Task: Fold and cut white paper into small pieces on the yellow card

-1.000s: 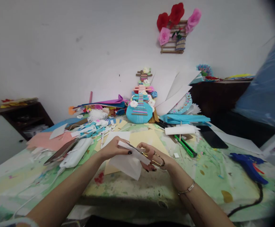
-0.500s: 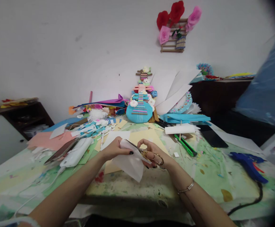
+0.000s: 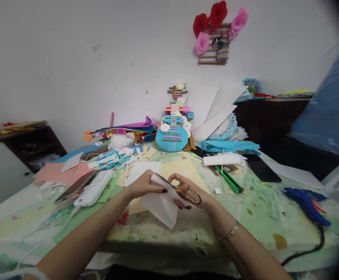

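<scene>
My left hand [image 3: 147, 184] pinches a sheet of white paper [image 3: 161, 208] between thumb and fingers, above the front part of the table. The lower part of the sheet hangs down in a point. My right hand [image 3: 187, 188] is closed round gold-handled scissors [image 3: 195, 196], with fingers in the loops. The blades lie along the paper's upper edge, close to my left fingers; part of them is hidden by the paper. Beneath my hands are cream paper [image 3: 184, 171] and a white sheet [image 3: 138, 170] on the table.
A blue paper lute [image 3: 172, 139] leans at the back. On the right are a green cutter [image 3: 230, 182], a white roll [image 3: 222, 159], a black phone [image 3: 261, 167] and a blue glue gun [image 3: 306, 204]. A white power bank [image 3: 95, 188] with a cable and paper scraps [image 3: 111, 158] lie left.
The white paper has shifted slightly right and down, its hanging corner lower than before. My left hand moved a little right with it, and the scissors have turned slightly.
</scene>
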`<state>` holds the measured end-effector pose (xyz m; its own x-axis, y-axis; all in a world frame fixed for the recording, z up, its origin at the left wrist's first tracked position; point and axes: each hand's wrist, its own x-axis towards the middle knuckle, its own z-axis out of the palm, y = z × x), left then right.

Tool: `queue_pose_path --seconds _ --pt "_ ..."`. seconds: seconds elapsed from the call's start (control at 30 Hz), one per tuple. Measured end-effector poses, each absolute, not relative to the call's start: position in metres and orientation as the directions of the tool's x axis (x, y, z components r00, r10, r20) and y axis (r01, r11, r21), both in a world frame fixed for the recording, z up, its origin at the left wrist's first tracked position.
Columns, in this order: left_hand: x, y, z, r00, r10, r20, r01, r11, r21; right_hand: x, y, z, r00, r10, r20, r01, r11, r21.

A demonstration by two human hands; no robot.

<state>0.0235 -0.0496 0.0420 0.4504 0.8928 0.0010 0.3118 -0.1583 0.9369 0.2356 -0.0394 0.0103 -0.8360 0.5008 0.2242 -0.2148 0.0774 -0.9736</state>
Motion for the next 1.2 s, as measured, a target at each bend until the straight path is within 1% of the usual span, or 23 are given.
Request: queue_pose_path --seconds 0.23,0.43,0.5,0.6,0.7,0.8,0.87,0.9,0.97,1.03,1.07,1.13,1.2 --pt "0.027 -0.049 0.039 0.433 0.901 -0.013 0.313 -0.136 0.940 0.233 -0.038 0.008 -0.837 0.479 0.266 -0.268 0.067 -0.961" --pt "0.024 -0.048 0.035 0.390 0.920 -0.038 0.281 -0.080 0.956 0.232 -0.036 0.006 -0.812 0.515 0.273 -0.287 0.054 -0.956" --pt "0.023 -0.048 0.034 0.394 0.918 -0.037 0.280 -0.081 0.957 0.232 -0.034 0.006 -0.813 0.527 0.248 -0.270 0.036 -0.962" --pt "0.022 -0.047 0.033 0.411 0.911 -0.032 0.296 -0.101 0.950 0.232 -0.033 0.007 -0.817 0.552 0.166 -0.206 -0.010 -0.979" --pt "0.022 -0.047 0.032 0.434 0.901 -0.020 0.310 -0.128 0.942 0.232 -0.034 0.011 -0.795 0.597 0.106 -0.147 -0.021 -0.989" --pt "0.021 -0.047 0.031 0.442 0.897 -0.013 0.313 -0.141 0.939 0.232 -0.035 0.016 -0.744 0.656 0.125 -0.159 0.008 -0.987" --pt "0.018 -0.046 0.031 0.421 0.906 -0.052 0.319 -0.094 0.943 0.234 -0.032 0.019 -0.655 0.731 0.191 -0.246 0.033 -0.969" --pt "0.016 -0.043 0.032 0.413 0.907 -0.088 0.330 -0.059 0.942 0.236 -0.030 0.020 -0.581 0.783 0.224 -0.302 0.048 -0.952" --pt "0.009 -0.035 0.036 0.419 0.890 -0.178 0.382 0.005 0.924 0.241 -0.023 0.022 -0.375 0.893 0.249 -0.403 0.085 -0.911" --pt "0.003 -0.020 0.042 0.451 0.850 -0.272 0.483 0.024 0.875 0.247 -0.016 0.024 -0.149 0.964 0.221 -0.463 0.130 -0.877" --pt "0.001 -0.010 0.045 0.465 0.835 -0.294 0.521 0.011 0.854 0.250 -0.013 0.024 -0.054 0.979 0.198 -0.471 0.149 -0.869" --pt "0.002 0.012 0.053 0.497 0.814 -0.300 0.592 -0.065 0.803 0.254 -0.006 0.021 0.086 0.986 0.143 -0.440 0.166 -0.882" --pt "0.009 0.036 0.059 0.500 0.805 -0.321 0.694 -0.149 0.705 0.256 0.000 0.016 0.161 0.982 0.099 -0.342 0.150 -0.928"
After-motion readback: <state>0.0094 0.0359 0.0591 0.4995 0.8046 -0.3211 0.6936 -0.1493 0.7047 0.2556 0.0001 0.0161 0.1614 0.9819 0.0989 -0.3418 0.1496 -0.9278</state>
